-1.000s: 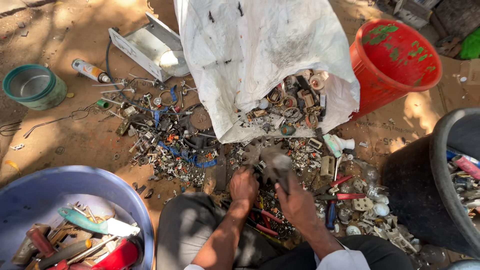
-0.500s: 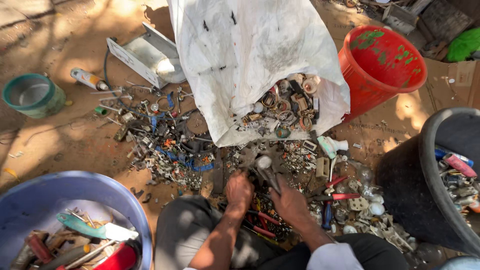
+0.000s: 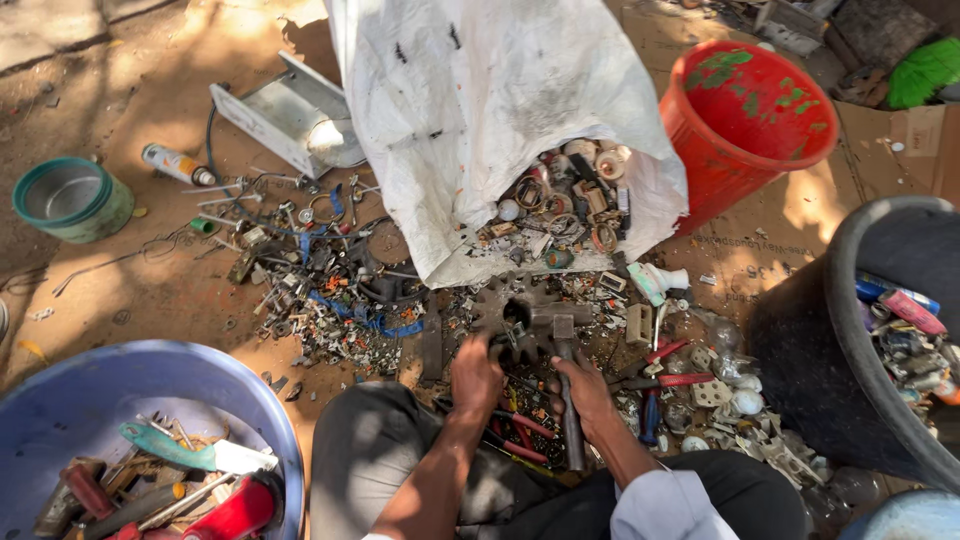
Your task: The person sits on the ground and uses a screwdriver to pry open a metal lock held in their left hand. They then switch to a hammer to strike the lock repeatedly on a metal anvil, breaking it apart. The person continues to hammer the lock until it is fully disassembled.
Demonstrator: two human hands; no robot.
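Presently, we log one toothed gear wheel (image 3: 515, 312), dark, rusted, round, with a central hole, lying on the ground in front of the white sack (image 3: 480, 110) and amid loose scrap. Our left hand (image 3: 475, 375) has its grip closed on the wheel's near rim. Our right hand (image 3: 585, 392) is wrapped around the handle of a hammer (image 3: 562, 345), whose head rests at the wheel's hub. Handling note, as we judge it: pin the rim flat, keep fingers off the teeth, strike short and square.
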